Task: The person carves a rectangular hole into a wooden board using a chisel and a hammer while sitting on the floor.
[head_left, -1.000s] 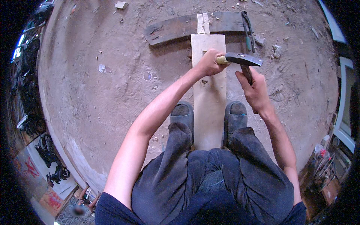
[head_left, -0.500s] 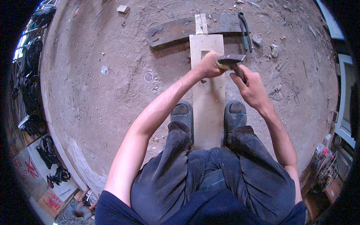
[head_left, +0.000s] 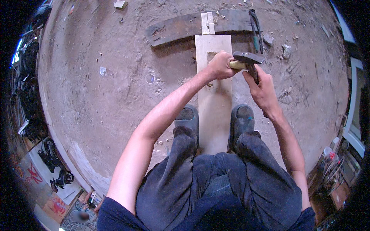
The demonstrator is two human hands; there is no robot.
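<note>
Hammer (head_left: pixel 249 57) with a dark head sits in the person's right hand (head_left: pixel 264 90), the fingers closed round its handle and the thumb laid along it. The left hand (head_left: pixel 220 66) is a closed fist over the upper part of a long pale board (head_left: pixel 215 119), wrapped round a tool whose pale yellow handle (head_left: pixel 238 65) sticks out to the right; the rest of that tool is hidden by the fist. The hammer head lies just above this handle as seen from overhead, and whether the two touch cannot be told. Beside the left hand, a rectangular recess (head_left: pixel 211 56) shows in the board, partly covered by the knuckles, and a dark knot (head_left: pixel 210 85) lies nearer the person. The board runs between two grey slippers (head_left: pixel 187 114) toward the person's lap. At its far end, narrow pale strips of wood (head_left: pixel 207 24) cross a dark, weathered plank (head_left: pixel 173 32), which lies crosswise on the dusty floor (head_left: pixel 108 115). Pincers with a green grip (head_left: pixel 256 42) rest at the plank's right end, a grey stone (head_left: pixel 268 37) just beside them.
</note>
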